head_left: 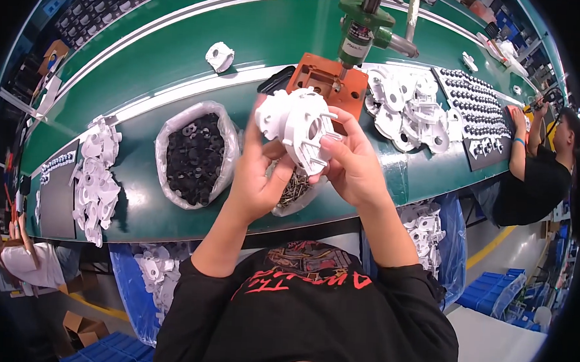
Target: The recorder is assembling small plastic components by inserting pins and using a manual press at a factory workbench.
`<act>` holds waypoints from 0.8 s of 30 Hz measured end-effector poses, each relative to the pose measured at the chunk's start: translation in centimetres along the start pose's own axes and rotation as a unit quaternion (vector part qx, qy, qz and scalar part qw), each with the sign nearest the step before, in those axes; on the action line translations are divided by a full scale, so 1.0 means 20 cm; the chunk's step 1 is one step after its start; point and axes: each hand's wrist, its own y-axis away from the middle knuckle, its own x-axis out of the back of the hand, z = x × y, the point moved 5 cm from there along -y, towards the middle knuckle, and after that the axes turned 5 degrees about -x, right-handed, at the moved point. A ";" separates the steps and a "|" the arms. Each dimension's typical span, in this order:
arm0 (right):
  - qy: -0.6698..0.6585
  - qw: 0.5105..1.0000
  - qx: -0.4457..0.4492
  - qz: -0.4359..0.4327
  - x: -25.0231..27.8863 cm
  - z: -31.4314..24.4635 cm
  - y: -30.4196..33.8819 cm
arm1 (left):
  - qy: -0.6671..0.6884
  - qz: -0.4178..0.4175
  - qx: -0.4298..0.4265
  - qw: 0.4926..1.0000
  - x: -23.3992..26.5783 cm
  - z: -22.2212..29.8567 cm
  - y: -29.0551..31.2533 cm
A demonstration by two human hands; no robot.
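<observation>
Above the bench's near side, both hands hold a white moulded plastic housing [308,127] with ribs and round openings. My left hand [259,176] grips its left and lower side. My right hand [358,168] closes on its right edge, thumb laid across the ribs. Whether it is one piece or two fitted together I cannot tell. Just behind it sits an orange fixture block [304,68] with recesses, partly covered by the housing, under a green press [357,45]. Beneath my hands, small metal screws or pins [294,193] lie in a clear bag, partly hidden.
Left stands a clear bag [163,169] of black parts [194,157]. White housings pile up at far left [97,179] and right [406,112]. One housing [220,56] lies on the green belt [167,40]. Trays of parts [471,101] and a co-worker [540,163] are right; another person [31,260] is left.
</observation>
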 end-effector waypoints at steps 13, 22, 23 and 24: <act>0.091 0.991 0.079 0.059 0.04 0.02 0.01 | 0.015 0.088 0.054 0.995 0.03 -0.08 0.05; 0.226 0.974 0.020 0.025 0.04 0.01 0.01 | -0.064 0.029 -0.005 0.998 0.00 -0.02 0.09; 0.225 0.974 0.022 0.027 0.05 0.00 0.01 | -0.028 0.077 -0.017 0.997 -0.01 -0.01 0.09; 0.341 0.938 0.016 0.055 0.08 0.00 0.01 | 0.008 0.124 -0.029 0.992 -0.02 0.01 0.09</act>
